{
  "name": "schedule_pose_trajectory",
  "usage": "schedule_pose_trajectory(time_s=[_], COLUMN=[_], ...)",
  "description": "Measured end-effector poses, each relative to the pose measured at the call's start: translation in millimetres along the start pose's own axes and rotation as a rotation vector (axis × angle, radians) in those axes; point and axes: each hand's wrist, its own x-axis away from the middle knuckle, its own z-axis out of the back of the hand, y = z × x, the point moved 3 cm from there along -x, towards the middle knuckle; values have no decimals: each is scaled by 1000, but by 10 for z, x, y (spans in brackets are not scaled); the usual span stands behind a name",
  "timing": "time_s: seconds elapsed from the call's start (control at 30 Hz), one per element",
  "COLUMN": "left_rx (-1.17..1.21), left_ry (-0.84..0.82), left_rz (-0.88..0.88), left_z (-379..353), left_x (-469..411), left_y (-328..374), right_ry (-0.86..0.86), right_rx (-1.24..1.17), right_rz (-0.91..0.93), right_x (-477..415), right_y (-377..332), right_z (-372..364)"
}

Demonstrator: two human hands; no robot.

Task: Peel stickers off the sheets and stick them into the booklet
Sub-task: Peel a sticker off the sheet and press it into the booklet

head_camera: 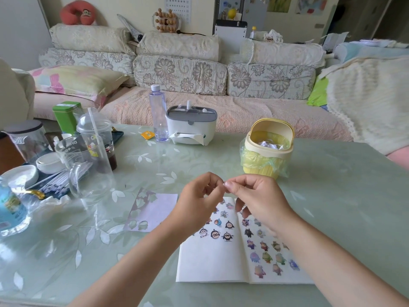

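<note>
Left hand (pixel 199 202) and right hand (pixel 256 196): fingertips meet, pinching a tiny pale scrap, probably a sticker (pixel 225 184). The open booklet (pixel 208 262) lies directly beneath the fingers, spine running away from the person, equally near both hands. The sticker sheet (pixel 159 207) lies to their left.

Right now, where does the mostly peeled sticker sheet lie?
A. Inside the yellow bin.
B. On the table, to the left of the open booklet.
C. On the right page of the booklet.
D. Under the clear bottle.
B: the sticker sheet lies flat on the table, left of the open booklet, with holes where stickers were.
</note>
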Motion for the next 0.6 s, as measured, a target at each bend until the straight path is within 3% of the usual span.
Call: schedule_pose_trajectory(time_s=[0.2, 0.33, 0.6], left_rx=[100, 136, 22], left_ry=[-48, -34, 20], left_rz=[20, 27, 14], left_z=[-165, -289, -400], left_x=[-143, -260, -485], left_y=[-3, 8, -62], right_ry=[63, 144, 192], right_rx=[-20, 91, -60], right_rz=[-1, 60, -103], right_x=[-78, -126, -276], right_y=[92, 104, 233], right_z=[184, 299, 370])
